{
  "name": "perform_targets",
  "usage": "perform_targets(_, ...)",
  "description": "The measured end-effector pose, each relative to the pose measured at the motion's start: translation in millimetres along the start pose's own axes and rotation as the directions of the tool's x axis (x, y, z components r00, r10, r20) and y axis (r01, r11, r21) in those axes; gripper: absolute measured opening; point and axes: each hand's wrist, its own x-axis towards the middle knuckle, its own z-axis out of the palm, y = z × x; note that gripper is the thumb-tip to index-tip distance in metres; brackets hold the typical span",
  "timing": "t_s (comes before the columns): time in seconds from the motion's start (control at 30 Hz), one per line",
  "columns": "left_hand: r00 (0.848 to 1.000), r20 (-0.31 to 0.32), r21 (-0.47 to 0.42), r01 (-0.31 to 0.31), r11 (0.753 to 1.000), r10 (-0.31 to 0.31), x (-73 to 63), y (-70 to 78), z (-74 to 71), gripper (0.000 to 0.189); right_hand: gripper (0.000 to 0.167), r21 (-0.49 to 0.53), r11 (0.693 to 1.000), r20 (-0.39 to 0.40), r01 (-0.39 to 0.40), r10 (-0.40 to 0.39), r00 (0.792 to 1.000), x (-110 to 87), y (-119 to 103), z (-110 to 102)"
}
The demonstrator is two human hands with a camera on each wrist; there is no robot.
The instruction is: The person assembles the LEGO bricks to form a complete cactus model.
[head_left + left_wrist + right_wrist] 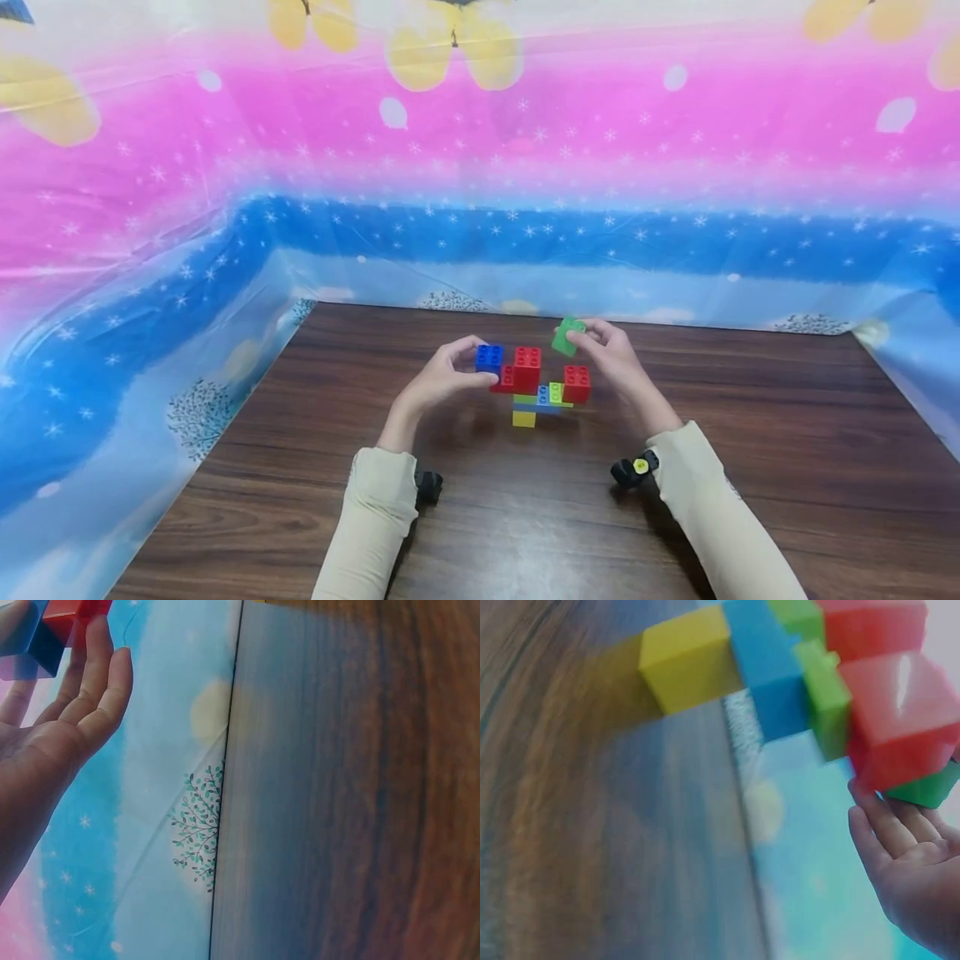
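A stack of toy building bricks stands on the table, with a yellow brick [524, 419] at its base. Above that lie a flat blue brick [776, 694] and thin lime-green bricks [829, 705]. Higher up are a tall red brick [527, 375], a blue brick [489, 358] at the left and another red brick [577, 383] at the right. My left hand [435, 382] holds the blue brick between thumb and fingers. Tilted above the right-hand red brick is a green brick [566, 337], pinched in my right hand [617, 358]. The green brick's underside is partly hidden.
The stack is on a dark wood-grain table [300, 467]. Behind and to the left hangs a pink and blue patterned cloth [480, 233], which meets the table's far edge. Black straps with cameras [633, 471] sit at both wrists.
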Motion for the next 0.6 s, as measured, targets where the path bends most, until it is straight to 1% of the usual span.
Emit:
perform_targets(0.13, 1.000, 0.004, 0.007, -0.013, 1.000, 0.013, 1.0, -0.8, -0.2, 0.030, 0.038, -0.001, 0.994, 0.020, 0.110, -0.110, 0.994, -10.5, -19.0, 3.1)
perform_targets(0.2, 1.000, 0.007, 0.011, -0.023, 1.000, 0.023, 1.6, -0.7, -0.3, 0.029, 0.036, -0.004, 0.989, 0.029, 0.149, -0.149, 0.988, -16.1, -27.8, 6.0)
perform_targets(0.33, 1.000, 0.001, 0.010, -0.026, 1.000, 0.026, 2.0, 0.1, -1.1, 0.028, 0.038, -0.047, 0.974, 0.086, 0.223, -0.219, 0.972, -24.4, -41.3, 13.7)
perform_targets(0.43, 1.000, -0.003, 0.012, -0.016, 1.000, 0.016, 2.2, -0.4, -1.5, 0.028, 0.039, -0.105, 0.963, 0.114, 0.250, -0.238, 0.965, -27.6, -45.9, 19.8)
perform_targets(0.6, 1.000, -0.003, 0.021, -0.006, 1.000, 0.007, 1.5, -2.1, -1.3, 0.030, 0.041, -0.174, 0.954, 0.119, 0.243, -0.224, 0.967, -29.2, -46.8, 27.1)
